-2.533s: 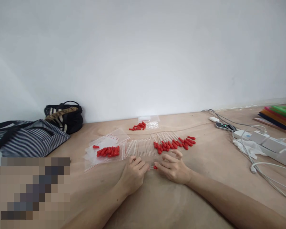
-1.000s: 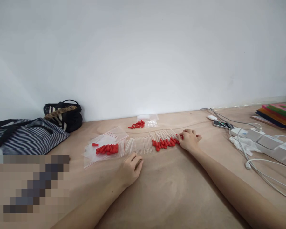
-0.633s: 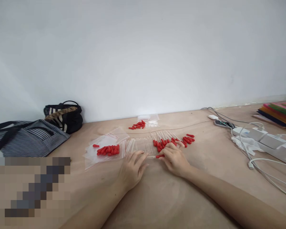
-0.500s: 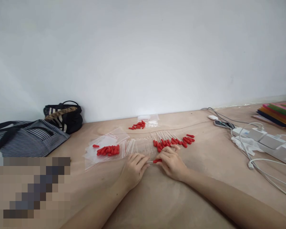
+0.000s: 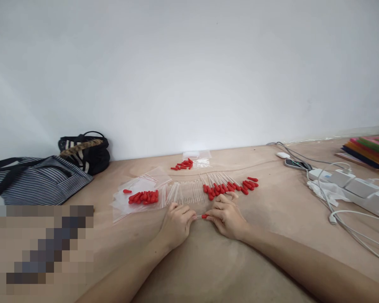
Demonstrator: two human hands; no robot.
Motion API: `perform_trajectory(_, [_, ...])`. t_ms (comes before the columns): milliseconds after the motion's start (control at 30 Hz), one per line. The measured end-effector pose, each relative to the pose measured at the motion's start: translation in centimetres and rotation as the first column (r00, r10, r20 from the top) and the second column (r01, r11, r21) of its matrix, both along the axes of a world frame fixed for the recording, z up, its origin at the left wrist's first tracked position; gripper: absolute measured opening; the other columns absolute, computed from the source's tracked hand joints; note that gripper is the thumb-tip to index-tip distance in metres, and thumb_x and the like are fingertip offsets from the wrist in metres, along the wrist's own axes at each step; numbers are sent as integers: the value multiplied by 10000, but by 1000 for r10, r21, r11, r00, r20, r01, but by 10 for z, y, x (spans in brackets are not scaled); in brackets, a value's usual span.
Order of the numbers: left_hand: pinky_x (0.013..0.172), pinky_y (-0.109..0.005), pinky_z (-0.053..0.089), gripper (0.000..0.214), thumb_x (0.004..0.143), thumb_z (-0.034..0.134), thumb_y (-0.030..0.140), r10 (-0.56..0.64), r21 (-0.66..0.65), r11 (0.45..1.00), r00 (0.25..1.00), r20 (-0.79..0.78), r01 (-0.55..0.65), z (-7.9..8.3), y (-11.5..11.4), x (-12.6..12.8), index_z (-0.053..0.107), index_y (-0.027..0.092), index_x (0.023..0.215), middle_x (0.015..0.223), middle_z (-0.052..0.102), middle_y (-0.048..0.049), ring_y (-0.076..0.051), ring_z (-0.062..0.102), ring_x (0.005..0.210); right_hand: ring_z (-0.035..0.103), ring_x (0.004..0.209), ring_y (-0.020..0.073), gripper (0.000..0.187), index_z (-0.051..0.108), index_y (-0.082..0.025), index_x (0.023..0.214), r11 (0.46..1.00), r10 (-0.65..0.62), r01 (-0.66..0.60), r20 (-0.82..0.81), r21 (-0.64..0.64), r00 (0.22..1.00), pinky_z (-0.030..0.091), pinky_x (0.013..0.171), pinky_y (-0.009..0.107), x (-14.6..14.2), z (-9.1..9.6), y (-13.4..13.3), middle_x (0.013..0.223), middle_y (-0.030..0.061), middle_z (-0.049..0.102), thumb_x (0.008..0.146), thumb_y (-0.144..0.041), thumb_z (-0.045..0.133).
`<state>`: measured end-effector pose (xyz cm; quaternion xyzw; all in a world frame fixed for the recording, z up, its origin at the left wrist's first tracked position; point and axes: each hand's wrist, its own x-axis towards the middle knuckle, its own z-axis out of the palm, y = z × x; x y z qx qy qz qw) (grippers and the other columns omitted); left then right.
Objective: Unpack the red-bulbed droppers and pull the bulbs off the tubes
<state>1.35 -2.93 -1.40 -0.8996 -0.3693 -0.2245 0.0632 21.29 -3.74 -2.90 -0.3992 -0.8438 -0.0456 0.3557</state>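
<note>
My left hand (image 5: 176, 221) and my right hand (image 5: 226, 217) meet at the middle of the tan surface (image 5: 208, 261). Between them lies a thin clear tube (image 5: 198, 216) with a red cap (image 5: 204, 216) at its right end. The left fingers pinch the tube; the right fingers pinch the red cap. Just beyond the hands lies a row of clear tubes (image 5: 186, 192), and to its right a row of tubes fitted with red caps (image 5: 229, 186). A pile of loose red caps (image 5: 143, 197) rests on clear plastic bags (image 5: 135, 189) to the left.
More red caps (image 5: 183, 165) and a small bag lie near the white wall. A striped bag (image 5: 34, 179) and a black bag (image 5: 85, 153) sit at far left. Power strips (image 5: 353, 187), white cables, a phone (image 5: 295, 165) and stacked coloured sheets (image 5: 371, 149) are at right.
My right hand reached out to the capped row on the right, then came back with a red cap. Both hands now pinch one tube and cap together between them.
</note>
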Motion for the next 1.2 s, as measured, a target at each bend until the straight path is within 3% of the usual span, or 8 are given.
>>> perform_trajectory(267, [633, -291, 283, 288, 858, 341, 134, 8, -65, 998, 1000, 8, -7, -2, 1, -1, 548, 178, 664, 635, 601, 3, -130, 543, 608, 458, 754, 160, 163, 660, -268, 773, 999, 30, -30, -17, 27, 999, 193, 869, 440, 1, 1, -2, 616, -7, 584, 802, -229, 505])
perform_trajectory(500, [634, -295, 272, 263, 878, 364, 179, 26, -17, 1000, 1000, 7, -26, -3, 2, 0, 555, 178, 696, 660, 611, 6, -135, 538, 622, 474, 781, 162, 146, 651, -272, 875, 999, 33, -33, -19, 11, 999, 160, 903, 453, -1, 3, 0, 731, -4, 635, 803, -315, 532])
perform_trajectory(733, [690, -321, 279, 210, 869, 428, 248, -45, 21, 999, 999, -13, 45, 1, 1, 1, 575, 201, 728, 695, 628, 7, -146, 539, 662, 467, 704, 142, 184, 665, -255, 700, 1000, 13, -13, 9, 22, 1000, 183, 884, 430, -4, 1, 3, 542, -19, 567, 805, -348, 545])
perform_trajectory(833, [669, -314, 289, 252, 872, 393, 220, 4, 51, 999, 1000, -9, -4, 2, 1, -5, 569, 194, 695, 647, 609, -3, -144, 527, 634, 475, 705, 138, 178, 662, -252, 675, 1000, 18, -18, -3, 22, 1000, 181, 884, 422, 2, 0, 5, 545, -21, 572, 799, -320, 553])
perform_trajectory(933, [642, -304, 297, 293, 883, 357, 213, 94, 59, 994, 996, 6, -94, 2, 1, -12, 552, 185, 666, 625, 603, -5, -143, 526, 614, 479, 697, 132, 196, 663, -250, 660, 1000, -25, 25, -70, -1, 997, 175, 878, 414, 10, 0, 5, 585, -21, 600, 807, -306, 547])
perform_trajectory(1067, [645, -306, 343, 258, 890, 342, 210, 129, 10, 992, 991, 47, -129, -4, 3, -13, 552, 184, 741, 703, 625, -18, -165, 559, 677, 493, 719, 133, 189, 685, -284, 767, 995, -93, 97, -132, 19, 987, 196, 839, 379, 14, 2, 6, 710, -10, 634, 825, -356, 521])
perform_trajectory(1200, [696, -310, 433, 241, 870, 312, 138, 159, -3, 987, 968, 195, -161, -6, 11, -15, 542, 175, 933, 843, 616, -56, -178, 576, 789, 502, 744, 142, 242, 687, -294, 846, 943, -327, 331, -106, 24, 939, 204, 776, 339, 27, 8, 19, 738, 8, 630, 849, -393, 467])
